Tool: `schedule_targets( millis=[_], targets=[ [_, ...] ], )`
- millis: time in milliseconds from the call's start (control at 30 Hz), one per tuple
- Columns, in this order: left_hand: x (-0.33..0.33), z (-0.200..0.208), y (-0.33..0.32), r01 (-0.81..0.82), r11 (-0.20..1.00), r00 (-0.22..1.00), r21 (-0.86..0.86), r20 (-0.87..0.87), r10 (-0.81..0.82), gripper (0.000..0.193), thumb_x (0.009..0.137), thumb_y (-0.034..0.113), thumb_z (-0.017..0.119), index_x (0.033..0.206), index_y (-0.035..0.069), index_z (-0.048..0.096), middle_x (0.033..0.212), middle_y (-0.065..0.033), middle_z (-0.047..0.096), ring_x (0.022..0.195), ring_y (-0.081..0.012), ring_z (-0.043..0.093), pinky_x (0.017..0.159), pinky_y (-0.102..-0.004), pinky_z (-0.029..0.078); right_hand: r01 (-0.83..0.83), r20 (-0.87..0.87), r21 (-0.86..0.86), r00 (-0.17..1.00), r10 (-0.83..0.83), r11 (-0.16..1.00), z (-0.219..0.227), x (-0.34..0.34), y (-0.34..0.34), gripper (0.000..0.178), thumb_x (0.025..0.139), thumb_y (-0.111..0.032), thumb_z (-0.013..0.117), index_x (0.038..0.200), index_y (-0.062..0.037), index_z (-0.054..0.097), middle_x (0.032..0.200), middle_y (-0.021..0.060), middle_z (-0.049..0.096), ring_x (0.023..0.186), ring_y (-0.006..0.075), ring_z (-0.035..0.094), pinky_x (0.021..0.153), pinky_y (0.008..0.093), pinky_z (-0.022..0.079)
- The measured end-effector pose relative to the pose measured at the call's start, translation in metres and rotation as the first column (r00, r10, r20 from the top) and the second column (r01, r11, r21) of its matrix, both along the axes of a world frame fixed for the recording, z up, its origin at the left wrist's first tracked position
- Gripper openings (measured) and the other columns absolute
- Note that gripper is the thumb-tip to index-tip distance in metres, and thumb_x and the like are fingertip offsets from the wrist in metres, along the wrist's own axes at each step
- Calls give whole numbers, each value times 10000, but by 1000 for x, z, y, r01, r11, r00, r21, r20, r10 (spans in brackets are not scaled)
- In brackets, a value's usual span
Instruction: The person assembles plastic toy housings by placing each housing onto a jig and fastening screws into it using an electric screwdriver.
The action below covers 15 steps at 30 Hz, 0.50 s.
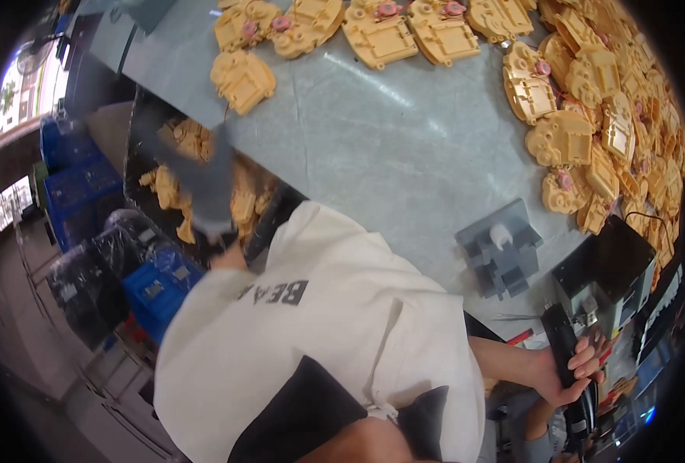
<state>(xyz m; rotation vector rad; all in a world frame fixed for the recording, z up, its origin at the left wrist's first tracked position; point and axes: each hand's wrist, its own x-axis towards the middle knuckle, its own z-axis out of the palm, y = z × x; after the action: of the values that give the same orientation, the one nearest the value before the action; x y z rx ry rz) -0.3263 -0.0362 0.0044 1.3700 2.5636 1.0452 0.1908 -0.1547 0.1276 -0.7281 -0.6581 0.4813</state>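
Note:
My right hand (562,378) is wrapped round a black electric screwdriver (558,339), its tip pointing up beside a black box. On my left, the hand (209,185) seems to wear a dark grey glove and is smeared by motion. It hangs over a dark bin holding yellow plastic parts (243,197), and I cannot make out whether it grips anything. A grey fixture (508,266) with a white peg (500,235) sits on the table, left of the screwdriver. Yellow plastic housings (377,35), some with pink round pieces, lie along the far edge.
A large heap of yellow housings (635,116) covers the table's right side. A black box (605,258) and tweezers (518,317) lie near the screwdriver. Blue crates (84,189) and black bags stand on the floor at left. Another person's arm (539,420) shows at lower right.

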Motion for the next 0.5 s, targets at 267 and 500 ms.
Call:
schedule_targets(
  millis=[267,500],
  targets=[
    [71,21,61,709,694,675,-121,-168,-719,474,585,69,709,1034,84,557,1032,-140,484,945,-299,521,793,-357,460,425,96,-231,905,-414,875,-15,-16,-43,302,697,-72,486,997,-37,473,622,36,420,536,139,414,634,313,344],
    [279,61,16,979,49,38,198,61,-997,541,589,174,726,1102,160,554,1106,-102,499,874,-263,550,727,-324,461,415,39,-225,908,-417,882,-48,-61,-2,373,689,-64,471,1058,-38,426,616,58,450,524,164,461,578,324,381]
  ],
)
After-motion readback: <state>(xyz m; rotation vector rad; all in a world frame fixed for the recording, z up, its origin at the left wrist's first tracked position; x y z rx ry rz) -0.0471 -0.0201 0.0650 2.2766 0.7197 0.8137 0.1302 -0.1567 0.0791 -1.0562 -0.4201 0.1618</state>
